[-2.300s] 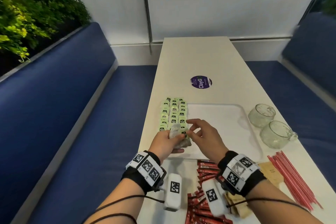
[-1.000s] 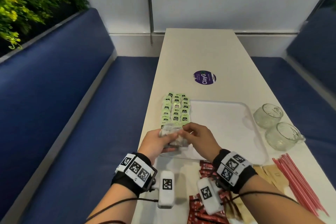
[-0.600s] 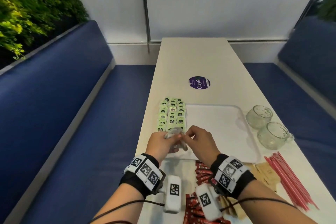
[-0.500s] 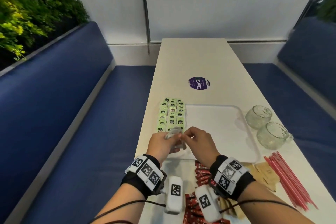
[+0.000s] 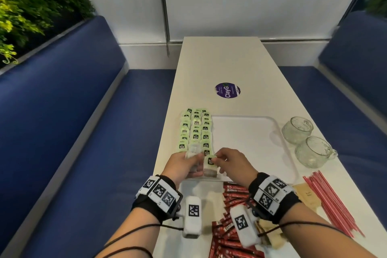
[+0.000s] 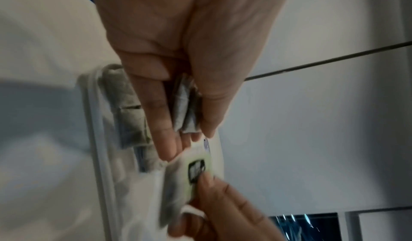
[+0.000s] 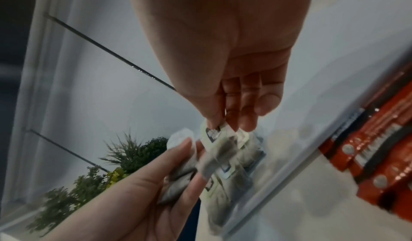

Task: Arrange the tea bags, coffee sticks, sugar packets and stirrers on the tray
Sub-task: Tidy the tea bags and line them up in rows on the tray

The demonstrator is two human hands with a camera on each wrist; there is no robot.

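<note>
A white tray [image 5: 251, 136] lies on the table, with three rows of green-tagged tea bags [image 5: 195, 130] along its left side. My left hand [image 5: 184, 163] grips a small stack of tea bags [image 6: 186, 110] over the tray's near left corner. My right hand [image 5: 225, 161] pinches one tea bag [image 5: 210, 166] by its green tag [image 6: 197, 167], just right of the stack, hanging above the tray. Red coffee sticks [image 5: 230, 197], brown sugar packets [image 5: 305, 195] and red stirrers [image 5: 328, 201] lie on the table near me.
Two glass cups [image 5: 305, 140] stand right of the tray. A purple round sticker [image 5: 227, 91] marks the table [image 5: 222, 60] farther out. Blue benches [image 5: 62, 111] flank the table, and plants [image 5: 27, 6] sit at the far left.
My right hand has pulled one tea bag off the stack in my left hand and now holds it apart by its tag. Both hands stay over the tray's near left corner.
</note>
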